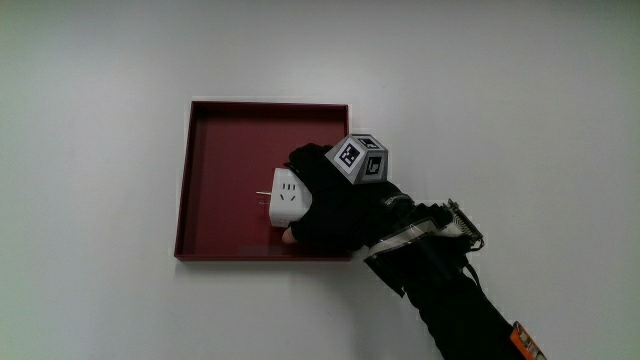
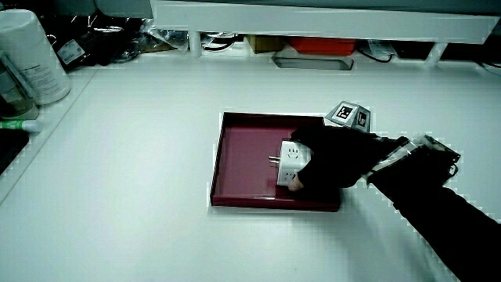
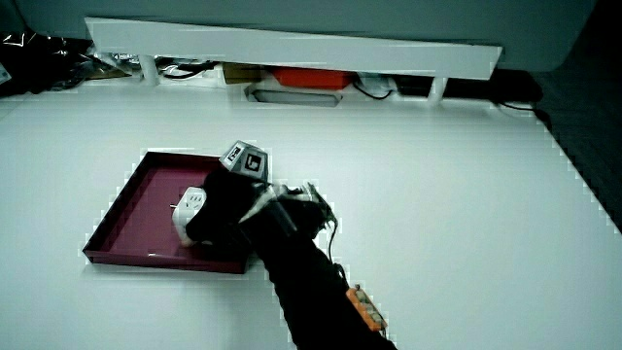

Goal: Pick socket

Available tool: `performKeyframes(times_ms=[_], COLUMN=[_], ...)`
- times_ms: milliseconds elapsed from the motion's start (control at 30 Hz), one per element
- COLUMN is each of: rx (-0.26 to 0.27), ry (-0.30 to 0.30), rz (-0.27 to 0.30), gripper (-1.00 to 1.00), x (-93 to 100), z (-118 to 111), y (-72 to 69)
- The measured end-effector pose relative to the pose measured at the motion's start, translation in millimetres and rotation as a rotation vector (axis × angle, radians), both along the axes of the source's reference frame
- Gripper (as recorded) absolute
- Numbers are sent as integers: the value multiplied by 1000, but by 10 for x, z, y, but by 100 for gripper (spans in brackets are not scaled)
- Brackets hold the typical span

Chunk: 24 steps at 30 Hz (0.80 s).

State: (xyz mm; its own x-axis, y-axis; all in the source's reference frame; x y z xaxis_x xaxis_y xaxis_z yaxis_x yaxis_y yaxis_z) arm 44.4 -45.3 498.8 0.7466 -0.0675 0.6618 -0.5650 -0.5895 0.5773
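A white cube-shaped socket [image 1: 288, 198] with metal prongs sits inside a dark red square tray [image 1: 220, 180] with a pale rim. The hand [image 1: 330, 205] in its black glove is wrapped around the socket, fingers curled over the side of it nearer the tray's edge. The patterned cube [image 1: 360, 158] sits on the back of the hand. Both side views show the socket [image 2: 290, 159] [image 3: 191, 209] held in the hand [image 2: 329, 160] [image 3: 225, 216] just above or on the tray floor [image 2: 243, 164] [image 3: 146, 209]; whether it touches the floor is not visible.
A low white partition [image 2: 329, 19] [image 3: 292, 49] runs along the table, with cables and a red box under it. A white cylindrical container [image 2: 31, 55] stands near the table's corner. The forearm [image 1: 450, 290] reaches in across the tray's rim.
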Motion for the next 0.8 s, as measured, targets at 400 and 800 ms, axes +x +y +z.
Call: performKeyframes(times_ms=[400, 800], rx=[75, 135], ry=[-30, -127], rz=[36, 32], gripper=[84, 100], x=[14, 85], z=[-51, -426], y=[12, 24])
